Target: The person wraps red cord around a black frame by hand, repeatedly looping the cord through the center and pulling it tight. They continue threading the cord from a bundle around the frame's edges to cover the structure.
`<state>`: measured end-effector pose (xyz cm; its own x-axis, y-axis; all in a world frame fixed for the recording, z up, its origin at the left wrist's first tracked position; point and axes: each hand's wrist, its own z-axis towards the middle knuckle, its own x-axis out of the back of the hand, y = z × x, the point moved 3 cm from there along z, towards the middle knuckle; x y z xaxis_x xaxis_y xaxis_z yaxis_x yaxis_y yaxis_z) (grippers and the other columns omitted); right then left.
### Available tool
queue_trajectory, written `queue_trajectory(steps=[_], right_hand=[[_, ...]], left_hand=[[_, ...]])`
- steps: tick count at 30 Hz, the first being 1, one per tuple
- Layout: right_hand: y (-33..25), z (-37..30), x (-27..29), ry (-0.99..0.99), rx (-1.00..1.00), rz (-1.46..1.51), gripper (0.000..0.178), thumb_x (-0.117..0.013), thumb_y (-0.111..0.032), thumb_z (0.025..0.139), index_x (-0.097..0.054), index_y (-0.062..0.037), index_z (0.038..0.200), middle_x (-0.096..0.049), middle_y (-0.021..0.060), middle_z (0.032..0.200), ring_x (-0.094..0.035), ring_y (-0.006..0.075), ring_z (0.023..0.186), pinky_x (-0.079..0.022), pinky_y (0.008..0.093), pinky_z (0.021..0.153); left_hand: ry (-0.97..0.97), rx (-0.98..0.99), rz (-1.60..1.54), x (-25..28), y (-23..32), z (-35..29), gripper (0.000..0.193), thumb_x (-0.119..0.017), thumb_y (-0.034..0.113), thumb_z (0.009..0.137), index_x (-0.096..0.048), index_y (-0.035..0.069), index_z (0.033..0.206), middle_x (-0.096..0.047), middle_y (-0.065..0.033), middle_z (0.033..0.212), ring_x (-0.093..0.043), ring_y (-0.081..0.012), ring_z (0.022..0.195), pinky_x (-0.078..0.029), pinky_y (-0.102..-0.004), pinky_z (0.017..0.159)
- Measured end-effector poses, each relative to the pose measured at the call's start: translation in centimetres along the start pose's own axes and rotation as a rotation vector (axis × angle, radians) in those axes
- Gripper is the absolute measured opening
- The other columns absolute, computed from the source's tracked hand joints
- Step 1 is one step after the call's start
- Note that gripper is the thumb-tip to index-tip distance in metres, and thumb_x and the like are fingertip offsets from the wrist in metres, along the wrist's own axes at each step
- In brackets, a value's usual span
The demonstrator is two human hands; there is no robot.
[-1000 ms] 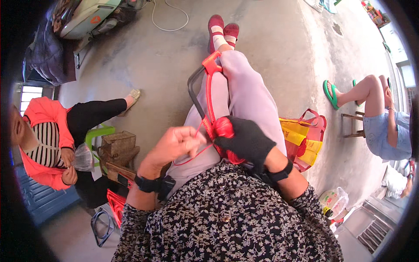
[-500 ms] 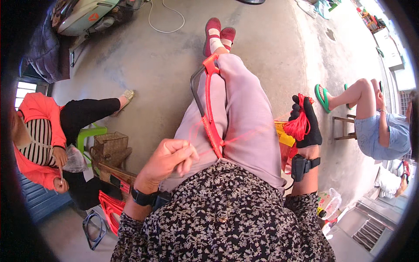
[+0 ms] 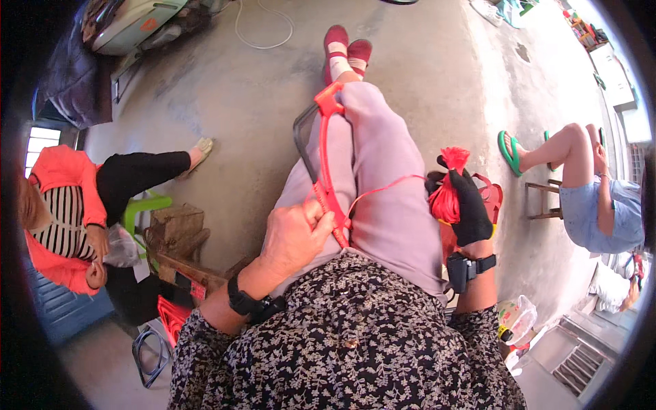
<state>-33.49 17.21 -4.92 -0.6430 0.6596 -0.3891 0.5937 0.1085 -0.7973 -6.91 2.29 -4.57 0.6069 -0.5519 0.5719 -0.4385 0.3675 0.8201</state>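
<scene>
A triangular frame (image 3: 324,147) lies along my lap, one side bare black and another red. Its near part is tightly wound with red cord (image 3: 385,186). My left hand (image 3: 295,232), bare, is closed against the wound part, thumb and fingers pressed together there; whether a strand is also pinched is hidden. In a black glove, my right hand (image 3: 471,208) grips a bundle of red cord (image 3: 445,201) beside my right thigh. One strand runs from the frame across my thigh to this bundle.
At left sits a person in a coral jacket (image 3: 61,178), near a green stool (image 3: 147,203) and wooden box (image 3: 176,225). More red frames (image 3: 172,318) and a dark frame (image 3: 150,352) are beside my left arm. Another person in blue (image 3: 601,212) sits at right. A motor scooter (image 3: 133,31) stands far left.
My left hand has moved right and away from my body, onto the frame's wound part. My gloved right hand has shifted slightly nearer and left with the bundle. The strand now shows sharply.
</scene>
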Motion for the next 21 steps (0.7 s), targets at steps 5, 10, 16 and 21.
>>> queue_trajectory(steps=[5,10,16,21], right_hand=[[1.9,-0.4,-0.6,0.127,0.197,0.121,0.033,-0.049,-0.025,0.097,-0.055,0.0,0.118,-0.063,0.0102,0.107,-0.062,0.0181,0.088,-0.049,0.0297,0.08],[-1.8,1.6,-4.3,-0.061,0.268,-0.039,0.03,-0.056,-0.018,0.091,-0.054,-0.002,0.117,-0.063,0.0101,0.106,-0.062,0.0194,0.092,-0.049,0.0326,0.084],[-3.0,1.7,-10.6,0.017,0.832,-1.175,0.027,-0.067,-0.012,0.078,-0.064,-0.0085,0.105,-0.064,0.0121,0.092,-0.063,0.0273,0.083,-0.051,0.0338,0.075],[0.1,3.4,-15.9,-0.228,0.882,-1.638,0.032,-0.069,-0.017,0.072,-0.062,-0.0077,0.101,-0.062,0.0119,0.09,-0.061,0.0317,0.084,-0.049,0.0434,0.069]], left_hand=[[-0.513,0.525,-0.602,4.3,-0.6,-0.8,0.023,-0.062,0.014,0.085,-0.061,0.006,0.063,-0.057,0.0,0.056,-0.049,-0.0098,0.043,-0.04,-0.0245,0.044],[-0.098,0.023,-1.369,7.9,2.1,0.8,0.038,-0.058,0.009,0.083,-0.055,0.001,0.121,-0.041,-0.0189,0.139,-0.049,-0.0216,0.119,-0.05,-0.0287,0.073],[0.034,0.163,-1.093,3.0,-2.4,3.3,0.046,-0.055,0.005,0.087,-0.046,0.003,0.132,-0.05,-0.0093,0.133,-0.051,-0.0209,0.119,-0.046,-0.034,0.092],[-0.088,0.212,-1.101,1.2,-2.9,3.6,0.041,-0.053,0.003,0.089,-0.047,0.003,0.13,-0.057,-0.0075,0.124,-0.058,-0.0192,0.108,-0.047,-0.0335,0.092]])
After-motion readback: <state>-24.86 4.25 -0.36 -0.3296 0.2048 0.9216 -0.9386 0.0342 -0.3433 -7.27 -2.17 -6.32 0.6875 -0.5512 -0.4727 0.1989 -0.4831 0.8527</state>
